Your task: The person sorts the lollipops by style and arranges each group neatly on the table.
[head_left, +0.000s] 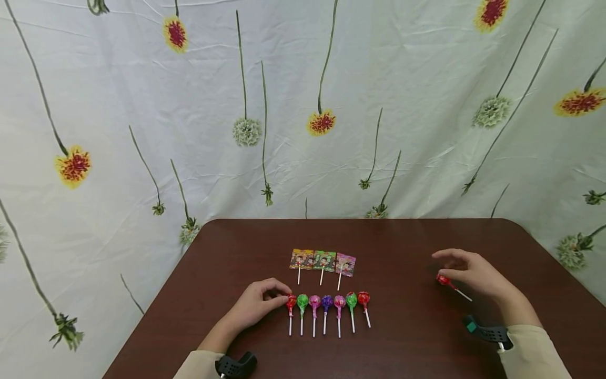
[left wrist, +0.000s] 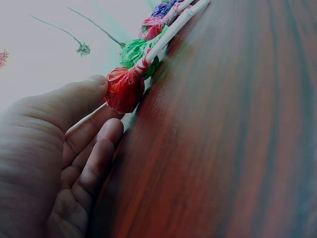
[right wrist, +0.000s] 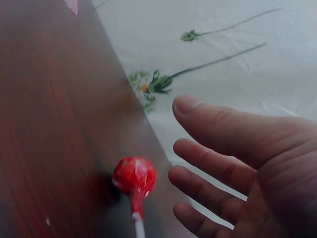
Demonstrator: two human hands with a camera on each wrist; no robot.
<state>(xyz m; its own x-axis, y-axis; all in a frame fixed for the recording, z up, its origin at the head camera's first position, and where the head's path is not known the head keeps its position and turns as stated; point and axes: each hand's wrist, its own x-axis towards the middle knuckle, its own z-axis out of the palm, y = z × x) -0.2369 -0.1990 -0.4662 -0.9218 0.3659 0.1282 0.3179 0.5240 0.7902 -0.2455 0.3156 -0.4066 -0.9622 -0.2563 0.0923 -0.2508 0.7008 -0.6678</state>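
At the left end of a row of wrapped lollipops, my left hand (head_left: 258, 301) pinches the head of a red lollipop (head_left: 291, 301) between thumb and fingertips. In the left wrist view, the thumb (left wrist: 84, 96) presses on the red wrapper (left wrist: 125, 90). Beside it in the row lies a green lollipop (head_left: 302, 301), followed by pink, purple, pink, green and red ones. Over on the right, my right hand (head_left: 475, 271) hovers by a lone red lollipop (head_left: 444, 280) lying on the table. Its spread fingers hold nothing, and the right wrist view shows that lollipop (right wrist: 133, 176) apart from them.
Behind the row lie three flat-wrapped lollipops: an orange one (head_left: 301, 259), a green one (head_left: 324, 260) and a purple one (head_left: 345, 264). The dark wooden table (head_left: 397, 237) ends at a white flowered cloth (head_left: 416, 131). Each wrist wears a black band.
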